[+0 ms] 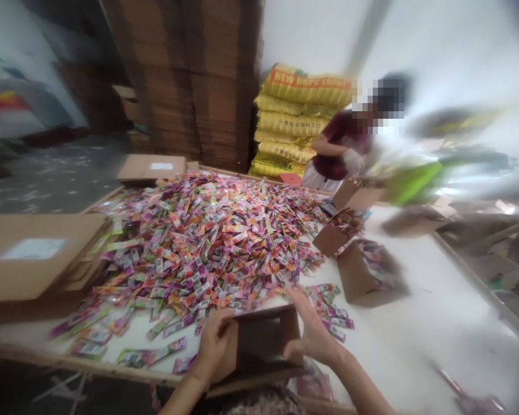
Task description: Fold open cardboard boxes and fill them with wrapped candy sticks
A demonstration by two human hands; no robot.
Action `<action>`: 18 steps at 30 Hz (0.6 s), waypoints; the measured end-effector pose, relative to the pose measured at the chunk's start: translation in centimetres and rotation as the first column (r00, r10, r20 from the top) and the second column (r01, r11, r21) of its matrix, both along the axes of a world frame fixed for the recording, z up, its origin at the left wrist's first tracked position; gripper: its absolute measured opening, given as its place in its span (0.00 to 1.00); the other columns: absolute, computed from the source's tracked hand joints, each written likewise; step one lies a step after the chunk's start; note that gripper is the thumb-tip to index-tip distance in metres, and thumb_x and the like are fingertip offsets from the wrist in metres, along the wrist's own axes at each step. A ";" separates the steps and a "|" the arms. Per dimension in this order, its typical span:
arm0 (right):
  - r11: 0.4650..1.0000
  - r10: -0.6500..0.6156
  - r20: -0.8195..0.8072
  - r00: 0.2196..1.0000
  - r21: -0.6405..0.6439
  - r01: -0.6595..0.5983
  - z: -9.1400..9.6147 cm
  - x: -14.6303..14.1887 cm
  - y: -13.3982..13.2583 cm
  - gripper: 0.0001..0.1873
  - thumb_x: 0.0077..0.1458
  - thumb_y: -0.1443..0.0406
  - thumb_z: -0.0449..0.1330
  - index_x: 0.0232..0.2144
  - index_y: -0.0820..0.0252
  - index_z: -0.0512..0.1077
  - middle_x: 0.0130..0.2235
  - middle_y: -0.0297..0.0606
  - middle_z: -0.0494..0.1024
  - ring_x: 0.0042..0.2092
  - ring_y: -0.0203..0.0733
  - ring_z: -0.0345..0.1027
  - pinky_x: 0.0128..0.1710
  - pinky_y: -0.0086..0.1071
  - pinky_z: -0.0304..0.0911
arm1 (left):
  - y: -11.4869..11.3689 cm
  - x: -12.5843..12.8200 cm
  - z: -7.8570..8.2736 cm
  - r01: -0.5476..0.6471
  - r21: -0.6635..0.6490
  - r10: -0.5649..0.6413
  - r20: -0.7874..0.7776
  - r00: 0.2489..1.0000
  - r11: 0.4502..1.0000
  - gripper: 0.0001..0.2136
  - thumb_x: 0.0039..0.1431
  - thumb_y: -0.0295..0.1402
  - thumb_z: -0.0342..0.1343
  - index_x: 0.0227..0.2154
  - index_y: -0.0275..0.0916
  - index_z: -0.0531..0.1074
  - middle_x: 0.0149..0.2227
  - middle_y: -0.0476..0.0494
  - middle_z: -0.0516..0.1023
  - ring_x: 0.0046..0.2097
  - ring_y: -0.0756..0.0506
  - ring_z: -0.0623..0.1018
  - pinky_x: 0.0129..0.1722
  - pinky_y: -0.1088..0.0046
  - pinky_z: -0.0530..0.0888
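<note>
I hold a small open cardboard box [266,340] at the near edge of the white table [419,340]. My left hand [211,346] grips its left side and my right hand [313,331] presses against its right side. Just beyond the box spreads a large heap of small colourful sachets [199,236], pink, purple, orange and green. A few loose sachets [333,317] lie beside my right hand. The picture is blurred by motion.
Flat cardboard boxes [34,253] are stacked at the left. Small open boxes [363,271] holding sachets stand at the right of the heap. A person in a dark red top [341,147] works at the far side, before yellow sacks [298,115] and tall stacks of cardboard [190,75].
</note>
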State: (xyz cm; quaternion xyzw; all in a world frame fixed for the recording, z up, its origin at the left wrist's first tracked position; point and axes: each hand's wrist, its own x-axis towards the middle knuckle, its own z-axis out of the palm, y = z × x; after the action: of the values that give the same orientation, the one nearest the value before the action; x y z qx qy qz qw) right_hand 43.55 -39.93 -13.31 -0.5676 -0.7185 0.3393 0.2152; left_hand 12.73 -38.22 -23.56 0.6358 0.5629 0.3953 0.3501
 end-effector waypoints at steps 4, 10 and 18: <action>0.957 0.269 0.104 0.957 -0.140 -0.254 3.6 -0.3 -2.3 0.60 0.33 0.44 0.75 0.67 0.49 0.60 0.63 0.50 0.68 0.65 0.66 0.58 0.69 0.61 0.37 | -0.1 -0.7 1.6 0.108 0.055 -0.106 -0.032 0.994 0.993 0.11 0.58 0.30 0.51 0.38 0.42 0.78 0.46 0.40 0.81 0.53 0.40 0.77 0.58 0.57 0.72; 0.979 0.194 0.055 0.980 -0.069 -0.190 1.1 -1.9 -3.2 0.27 0.60 0.51 0.60 0.60 0.49 0.70 0.59 0.43 0.74 0.61 0.54 0.65 0.63 0.45 0.59 | 0.7 -2.3 8.1 0.448 -0.314 -0.533 -0.282 0.798 0.837 0.19 0.61 0.33 0.49 0.52 0.48 0.76 0.65 0.43 0.68 0.68 0.38 0.63 0.70 0.49 0.55; 0.979 0.063 -0.069 0.996 -0.192 -0.075 0.0 -2.8 -0.6 0.18 0.66 0.57 0.52 0.39 0.54 0.81 0.40 0.39 0.84 0.42 0.46 0.77 0.47 0.37 0.68 | 0.7 3.4 12.1 0.427 -0.334 -0.537 -0.404 0.741 0.841 0.10 0.58 0.43 0.59 0.34 0.44 0.78 0.56 0.42 0.67 0.59 0.35 0.66 0.61 0.51 0.64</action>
State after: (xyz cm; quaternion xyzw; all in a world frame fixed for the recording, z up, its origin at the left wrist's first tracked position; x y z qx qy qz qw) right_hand 40.77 -40.53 -13.35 -0.5496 -0.6943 0.4327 0.1693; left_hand 16.16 -37.50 -11.50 0.7951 0.4871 0.0546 0.3570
